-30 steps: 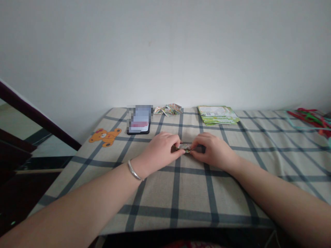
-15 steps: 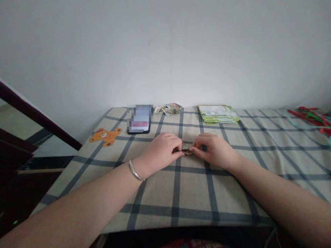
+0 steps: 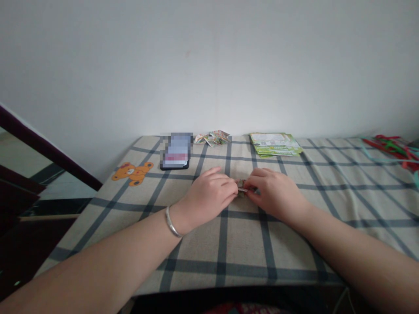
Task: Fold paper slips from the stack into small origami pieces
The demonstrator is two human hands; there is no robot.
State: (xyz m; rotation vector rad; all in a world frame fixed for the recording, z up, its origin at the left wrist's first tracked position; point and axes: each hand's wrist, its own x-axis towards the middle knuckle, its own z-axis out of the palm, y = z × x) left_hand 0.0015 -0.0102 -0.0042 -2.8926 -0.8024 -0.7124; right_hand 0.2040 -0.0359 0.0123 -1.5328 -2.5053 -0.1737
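Note:
A small folded piece of printed paper (image 3: 242,189) is between my two hands, low over the middle of the checked cloth. My left hand (image 3: 214,189), with a silver bangle at its wrist, has its fingers closed on the paper's left side. From the right, my right hand (image 3: 276,192) pinches the same paper between thumb and fingers. Most of the paper is hidden by the fingers. Beyond the hands, close to the wall, lie several folded paper pieces (image 3: 213,138) in a small heap. To their right is a stack of green and white printed sheets (image 3: 275,145).
A phone (image 3: 176,150) with a blurred screen rests at the back left. Near it on the checked tablecloth (image 3: 245,244) is an orange bear picture (image 3: 132,173). Red, green and pale blue ribbons (image 3: 396,150) lie at the far right. The white wall (image 3: 209,65) borders the table's back.
My left hand has shifted slightly right and turned, its fingers now lying more over the paper. The right hand still pinches the paper, which shows a thin pale edge now.

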